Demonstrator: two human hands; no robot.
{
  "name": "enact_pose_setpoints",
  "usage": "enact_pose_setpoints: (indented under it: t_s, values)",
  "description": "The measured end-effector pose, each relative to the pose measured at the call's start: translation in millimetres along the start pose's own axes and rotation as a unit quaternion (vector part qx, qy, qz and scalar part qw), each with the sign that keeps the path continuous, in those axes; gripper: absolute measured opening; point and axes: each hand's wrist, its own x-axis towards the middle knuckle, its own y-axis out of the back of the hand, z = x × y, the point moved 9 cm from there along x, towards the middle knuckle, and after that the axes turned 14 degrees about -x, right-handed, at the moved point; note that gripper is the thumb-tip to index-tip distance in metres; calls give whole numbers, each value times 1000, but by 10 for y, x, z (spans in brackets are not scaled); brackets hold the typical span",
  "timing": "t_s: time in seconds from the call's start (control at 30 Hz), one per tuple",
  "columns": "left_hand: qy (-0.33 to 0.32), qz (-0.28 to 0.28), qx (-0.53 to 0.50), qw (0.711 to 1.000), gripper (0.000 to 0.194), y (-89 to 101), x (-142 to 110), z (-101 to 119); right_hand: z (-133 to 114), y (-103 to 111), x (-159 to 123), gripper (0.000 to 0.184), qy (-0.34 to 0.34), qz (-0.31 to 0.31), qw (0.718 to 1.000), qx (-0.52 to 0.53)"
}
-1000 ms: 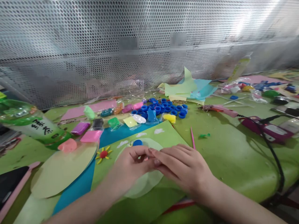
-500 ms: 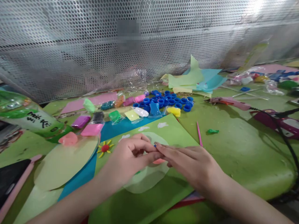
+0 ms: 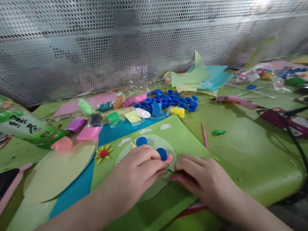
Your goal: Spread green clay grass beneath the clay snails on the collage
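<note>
Over the pale round paper, the left hand and right hand have their curled fingers pinching what looks like a thin green strip between them, though its ends are hidden. On that same round paper, a blue cap and a salmon-pink piece sit beside the left fingers, another blue cap lies near its far edge, and a red-and-yellow sun lies to its left.

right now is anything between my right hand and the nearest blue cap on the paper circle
Yes, a pink piece sits beside the blue cap, on the side facing your right hand. Nothing else visible stands between.
</note>
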Motion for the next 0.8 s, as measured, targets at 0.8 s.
enact_pose_setpoints:
  t_s: [0.8]
  values:
    - [-129,115,17,985,9,204,-80,549,30,-234,-162,37,-213,-69,828,514]
